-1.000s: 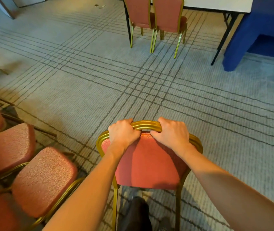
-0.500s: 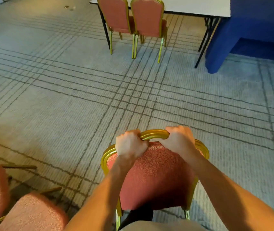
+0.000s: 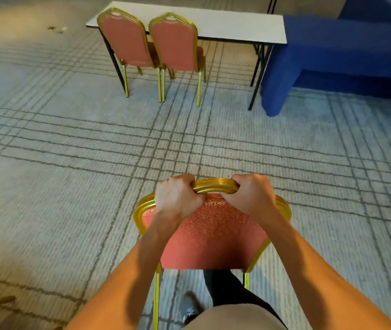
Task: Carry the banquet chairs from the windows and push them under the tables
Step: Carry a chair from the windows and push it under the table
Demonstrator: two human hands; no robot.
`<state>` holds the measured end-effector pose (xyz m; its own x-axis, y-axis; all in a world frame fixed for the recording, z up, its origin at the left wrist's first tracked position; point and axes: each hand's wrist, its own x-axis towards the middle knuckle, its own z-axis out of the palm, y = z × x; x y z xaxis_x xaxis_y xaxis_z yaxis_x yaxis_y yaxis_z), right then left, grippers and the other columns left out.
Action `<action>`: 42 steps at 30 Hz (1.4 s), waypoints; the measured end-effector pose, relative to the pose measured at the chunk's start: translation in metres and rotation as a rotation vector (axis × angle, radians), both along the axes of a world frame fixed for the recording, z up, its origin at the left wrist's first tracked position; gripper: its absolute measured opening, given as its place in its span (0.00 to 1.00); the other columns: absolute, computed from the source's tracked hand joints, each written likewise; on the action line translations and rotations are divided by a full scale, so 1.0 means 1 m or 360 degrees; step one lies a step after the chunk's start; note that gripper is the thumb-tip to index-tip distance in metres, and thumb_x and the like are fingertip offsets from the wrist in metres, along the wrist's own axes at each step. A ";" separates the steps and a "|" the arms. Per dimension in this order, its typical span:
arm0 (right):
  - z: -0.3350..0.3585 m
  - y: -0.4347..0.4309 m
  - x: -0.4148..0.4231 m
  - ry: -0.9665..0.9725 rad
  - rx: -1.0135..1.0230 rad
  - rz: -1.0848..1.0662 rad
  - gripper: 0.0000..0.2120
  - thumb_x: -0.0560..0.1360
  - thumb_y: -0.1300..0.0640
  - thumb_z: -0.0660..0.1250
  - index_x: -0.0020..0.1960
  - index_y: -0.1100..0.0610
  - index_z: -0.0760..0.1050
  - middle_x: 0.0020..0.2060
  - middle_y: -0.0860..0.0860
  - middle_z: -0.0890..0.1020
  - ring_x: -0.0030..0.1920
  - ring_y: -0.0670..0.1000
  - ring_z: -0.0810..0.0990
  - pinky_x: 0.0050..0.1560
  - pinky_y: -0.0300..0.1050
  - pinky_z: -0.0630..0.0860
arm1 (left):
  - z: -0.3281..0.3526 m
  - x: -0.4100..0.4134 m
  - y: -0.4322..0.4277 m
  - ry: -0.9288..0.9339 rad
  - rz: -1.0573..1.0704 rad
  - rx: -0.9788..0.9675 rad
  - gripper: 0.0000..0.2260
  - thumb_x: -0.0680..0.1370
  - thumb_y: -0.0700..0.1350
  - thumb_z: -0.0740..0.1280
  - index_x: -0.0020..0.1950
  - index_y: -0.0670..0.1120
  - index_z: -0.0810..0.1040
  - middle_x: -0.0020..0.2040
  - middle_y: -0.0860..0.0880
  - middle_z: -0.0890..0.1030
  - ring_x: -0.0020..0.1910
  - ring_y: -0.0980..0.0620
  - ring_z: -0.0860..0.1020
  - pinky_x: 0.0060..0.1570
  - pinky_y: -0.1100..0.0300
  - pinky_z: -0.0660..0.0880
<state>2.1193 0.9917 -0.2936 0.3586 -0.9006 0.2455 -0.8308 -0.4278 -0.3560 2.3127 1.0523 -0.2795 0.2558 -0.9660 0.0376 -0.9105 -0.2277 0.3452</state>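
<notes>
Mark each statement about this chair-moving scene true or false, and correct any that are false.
1. The left hand and the right hand both grip the gold top rail of the held chair. True.
2. The white table has no chair at its right end. True.
3. Three chairs stand at that table. False: only two do, the left chair and the right chair, side by side.
4. A blue cloth hangs to the floor just right of the white table. True.
5. The floor is bare wood. False: it is a pale carpet with dark crossing lines.
</notes>
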 end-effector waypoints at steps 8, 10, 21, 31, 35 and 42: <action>-0.002 -0.157 0.003 -0.0134 -0.0265 0.0050 0.20 0.64 0.45 0.81 0.28 0.53 0.72 0.22 0.49 0.75 0.24 0.54 0.76 0.29 0.43 0.67 | 0.011 0.008 -0.154 -0.0011 -0.0050 -0.0104 0.18 0.70 0.57 0.69 0.31 0.50 0.65 0.38 0.48 0.83 0.42 0.41 0.81 0.39 0.53 0.73; 0.002 -0.189 0.005 -0.0126 -0.0311 0.0046 0.19 0.63 0.45 0.81 0.29 0.53 0.73 0.23 0.50 0.76 0.25 0.55 0.77 0.30 0.43 0.68 | 0.015 0.010 -0.186 -0.0010 -0.0060 -0.0145 0.18 0.70 0.57 0.70 0.31 0.50 0.65 0.39 0.48 0.83 0.43 0.41 0.81 0.39 0.54 0.71; 0.014 -0.366 0.043 -0.0066 -0.0450 0.0062 0.19 0.63 0.46 0.80 0.27 0.53 0.71 0.22 0.49 0.74 0.23 0.54 0.75 0.29 0.40 0.62 | 0.009 0.053 -0.369 -0.0020 -0.0095 -0.0352 0.19 0.67 0.56 0.73 0.29 0.50 0.65 0.33 0.48 0.81 0.36 0.42 0.80 0.33 0.57 0.64; 0.000 -0.530 0.096 -0.0046 -0.0366 -0.0150 0.20 0.64 0.44 0.75 0.27 0.54 0.70 0.20 0.50 0.73 0.22 0.54 0.74 0.27 0.40 0.64 | -0.017 0.113 -0.558 0.0118 -0.0293 -0.0479 0.18 0.60 0.54 0.70 0.25 0.50 0.62 0.23 0.47 0.74 0.24 0.44 0.75 0.28 0.61 0.59; 0.011 -0.578 0.101 -0.0051 -0.0421 -0.0263 0.21 0.65 0.38 0.66 0.27 0.54 0.71 0.21 0.49 0.74 0.23 0.53 0.74 0.28 0.40 0.63 | -0.006 0.121 -0.618 0.0080 -0.0396 -0.0514 0.20 0.61 0.54 0.71 0.26 0.51 0.60 0.23 0.48 0.72 0.24 0.46 0.73 0.29 0.61 0.55; 0.007 -0.693 0.112 -0.0059 -0.0413 -0.0261 0.20 0.66 0.38 0.70 0.28 0.53 0.73 0.21 0.48 0.73 0.22 0.51 0.72 0.27 0.41 0.63 | -0.005 0.135 -0.734 0.0091 -0.0507 -0.0542 0.17 0.64 0.54 0.70 0.26 0.50 0.63 0.24 0.55 0.59 0.22 0.51 0.62 0.28 0.64 0.51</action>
<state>2.2308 0.2988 -0.2869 0.2003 -0.8511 0.4852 -0.8848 -0.3699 -0.2836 2.4478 0.3185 -0.2842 -0.0403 -0.9318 0.3608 -0.8940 0.1949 0.4034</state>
